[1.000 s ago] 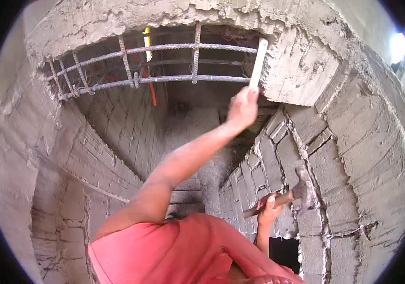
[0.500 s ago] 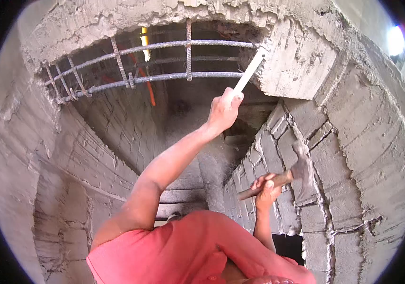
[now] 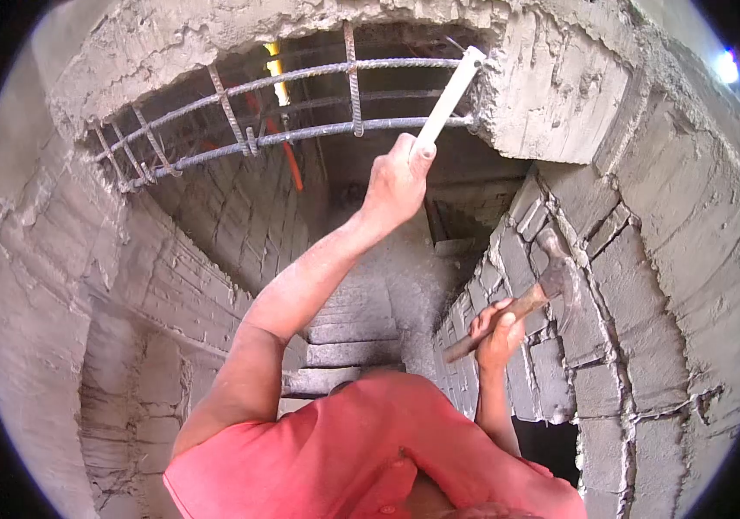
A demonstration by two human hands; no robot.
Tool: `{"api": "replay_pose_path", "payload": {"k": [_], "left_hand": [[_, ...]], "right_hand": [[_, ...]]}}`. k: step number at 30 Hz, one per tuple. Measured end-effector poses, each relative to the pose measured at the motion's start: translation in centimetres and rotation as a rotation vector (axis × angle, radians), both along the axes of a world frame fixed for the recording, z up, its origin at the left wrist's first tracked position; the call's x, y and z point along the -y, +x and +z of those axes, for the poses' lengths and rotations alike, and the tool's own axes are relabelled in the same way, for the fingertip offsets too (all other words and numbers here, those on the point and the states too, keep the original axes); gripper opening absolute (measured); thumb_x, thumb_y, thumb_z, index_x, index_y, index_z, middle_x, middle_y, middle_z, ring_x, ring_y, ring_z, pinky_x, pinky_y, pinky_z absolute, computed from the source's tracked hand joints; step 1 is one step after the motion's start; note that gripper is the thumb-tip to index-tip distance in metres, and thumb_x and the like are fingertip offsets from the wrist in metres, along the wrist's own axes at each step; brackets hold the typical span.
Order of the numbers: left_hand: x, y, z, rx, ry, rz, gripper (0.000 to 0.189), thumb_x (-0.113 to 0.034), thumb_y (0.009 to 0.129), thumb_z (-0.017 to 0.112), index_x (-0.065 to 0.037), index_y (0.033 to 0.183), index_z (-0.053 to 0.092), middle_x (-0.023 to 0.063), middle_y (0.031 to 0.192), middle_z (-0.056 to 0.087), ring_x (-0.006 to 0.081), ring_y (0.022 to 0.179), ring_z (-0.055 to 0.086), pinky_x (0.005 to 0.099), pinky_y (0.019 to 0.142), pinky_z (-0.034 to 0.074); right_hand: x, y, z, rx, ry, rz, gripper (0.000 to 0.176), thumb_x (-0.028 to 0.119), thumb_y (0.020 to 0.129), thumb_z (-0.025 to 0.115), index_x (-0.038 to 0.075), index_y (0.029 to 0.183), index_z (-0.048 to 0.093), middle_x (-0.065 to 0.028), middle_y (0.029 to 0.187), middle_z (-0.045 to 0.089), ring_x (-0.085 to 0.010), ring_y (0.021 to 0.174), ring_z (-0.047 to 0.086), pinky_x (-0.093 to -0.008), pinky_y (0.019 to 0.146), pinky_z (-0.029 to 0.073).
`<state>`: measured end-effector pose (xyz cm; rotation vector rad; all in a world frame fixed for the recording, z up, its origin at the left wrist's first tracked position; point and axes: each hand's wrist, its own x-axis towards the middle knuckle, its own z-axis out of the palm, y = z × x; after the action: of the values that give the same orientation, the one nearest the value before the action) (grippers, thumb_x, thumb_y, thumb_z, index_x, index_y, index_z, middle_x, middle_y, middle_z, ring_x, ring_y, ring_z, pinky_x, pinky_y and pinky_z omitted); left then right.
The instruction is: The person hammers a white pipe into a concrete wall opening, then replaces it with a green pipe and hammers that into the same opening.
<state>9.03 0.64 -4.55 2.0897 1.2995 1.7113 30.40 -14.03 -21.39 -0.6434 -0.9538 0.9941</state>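
My left hand (image 3: pixel 396 183), fingers closed, grips the lower end of a narrow white bar (image 3: pixel 448 99). The bar slants up to the right, and its far end overlaps the broken concrete edge (image 3: pixel 498 95) beside the rebar ends. Lower right, my right hand (image 3: pixel 497 333) is wrapped around the wooden handle of a hammer (image 3: pixel 529 300). The dusty metal hammer head points up and right in front of the block wall (image 3: pixel 599 329). Behind the bar, steel rebar (image 3: pixel 301 132) crosses the opening in a grid.
Rough concrete (image 3: pixel 162 48) arches over the opening. A yellow pipe (image 3: pixel 277 73) and an orange tube (image 3: pixel 291 164) hang behind the rebar. Concrete steps (image 3: pixel 353 353) lie below my arms, between a left wall (image 3: pixel 171 285) and the block wall. A dark hole (image 3: pixel 547 445) sits low on the right.
The view has shifted slightly, so the rebar appears higher and farther right. My left hand and the white bar appear a little higher; the hammer has swung slightly right and remains in my right hand.
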Motion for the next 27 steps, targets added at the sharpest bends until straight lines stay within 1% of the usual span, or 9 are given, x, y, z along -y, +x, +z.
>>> {"api": "replay_pose_path", "payload": {"k": [4,6,8,13,19,22,24,26,27], "left_hand": [[0.3,-2.5,0.4,-0.133,-0.028,0.071,0.041,-0.041,0.103,0.046,-0.002,0.091,0.051,0.0234,0.066,0.056,0.0479,0.067,0.059,0.0524,0.056,0.044],[0.1,-4.0,0.8,-0.165,-0.026,0.080,0.040,-0.039,0.103,0.046,-0.002,0.091,0.052,0.0239,0.068,0.058,0.0478,0.069,0.060,0.0550,0.058,0.044],[-0.6,-5.4,1.4,-0.242,0.009,0.087,0.051,-0.049,0.104,0.041,-0.001,0.091,0.053,0.0229,0.068,0.056,0.0469,0.071,0.060,0.0487,0.060,0.045],[-1.0,-7.4,4.0,-0.389,-0.023,0.173,0.039,-0.039,0.103,0.047,-0.003,0.093,0.056,0.0258,0.073,0.060,0.0487,0.076,0.060,0.0532,0.062,0.046],[0.4,-8.4,6.9,-0.559,-0.043,0.222,0.036,-0.036,0.101,0.049,-0.001,0.094,0.057,0.0249,0.076,0.063,0.0453,0.076,0.065,0.0565,0.066,0.052],[-0.8,-9.8,6.8,-0.554,-0.005,0.211,0.039,-0.039,0.101,0.050,-0.002,0.093,0.058,0.0254,0.076,0.064,0.0466,0.075,0.065,0.0567,0.064,0.051],[-0.8,-9.9,7.0,-0.619,-0.043,0.287,0.040,-0.041,0.100,0.050,-0.002,0.093,0.058,0.0264,0.074,0.064,0.0477,0.074,0.065,0.0576,0.064,0.051],[-0.1,-9.5,7.2,-0.627,-0.068,0.312,0.041,-0.042,0.100,0.050,-0.002,0.093,0.058,0.0266,0.074,0.064,0.0480,0.074,0.065,0.0582,0.065,0.051],[0.1,-9.5,7.6,-0.645,-0.093,0.333,0.042,-0.043,0.100,0.050,-0.002,0.093,0.058,0.0269,0.073,0.064,0.0482,0.074,0.065,0.0587,0.065,0.051]], "right_hand": [[-1.1,-1.5,2.0,-0.072,0.078,0.048,0.044,0.045,0.095,0.064,0.006,0.104,0.044,-0.0047,0.070,0.047,-0.0144,0.058,0.048,-0.0313,0.055,0.048],[-1.8,-2.3,3.3,-0.071,0.109,0.055,0.042,0.042,0.095,0.064,0.006,0.104,0.044,-0.0057,0.072,0.047,-0.0157,0.060,0.050,-0.0332,0.057,0.049],[-2.7,-3.2,4.1,-0.124,0.175,0.093,0.040,0.041,0.096,0.064,0.006,0.103,0.044,-0.0063,0.076,0.048,-0.0162,0.061,0.052,-0.0333,0.057,0.049],[-5.0,-6.8,7.4,-0.285,0.394,0.188,0.049,0.053,0.094,0.061,0.008,0.103,0.043,-0.0057,0.077,0.045,-0.0159,0.060,0.049,-0.0319,0.054,0.047],[-10.0,-10.3,13.5,-0.447,0.710,0.207,0.063,0.067,0.084,0.062,0.011,0.104,0.042,-0.0070,0.077,0.047,-0.0187,0.063,0.047,-0.0325,0.054,0.044],[-14.0,-13.7,14.6,-0.574,0.857,0.240,0.054,0.062,0.093,0.054,0.009,0.098,0.045,-0.0069,0.073,0.046,-0.0185,0.059,0.048,-0.0317,0.053,0.045],[-15.9,-15.4,14.4,-0.284,0.500,0.116,0.053,0.062,0.098,0.046,0.009,0.093,0.048,-0.0050,0.069,0.047,-0.0183,0.055,0.048,-0.0334,0.053,0.047],[-16.3,-15.2,15.8,-0.093,0.150,0.307,0.048,0.053,0.102,0.042,0.007,0.090,0.047,-0.0059,0.067,0.048,-0.0183,0.053,0.048,-0.0334,0.051,0.047],[-16.1,-15.7,15.9,-0.078,0.175,0.313,0.047,0.051,0.103,0.042,0.006,0.091,0.047,-0.0059,0.067,0.048,-0.0177,0.052,0.048,-0.0328,0.050,0.046]]}}
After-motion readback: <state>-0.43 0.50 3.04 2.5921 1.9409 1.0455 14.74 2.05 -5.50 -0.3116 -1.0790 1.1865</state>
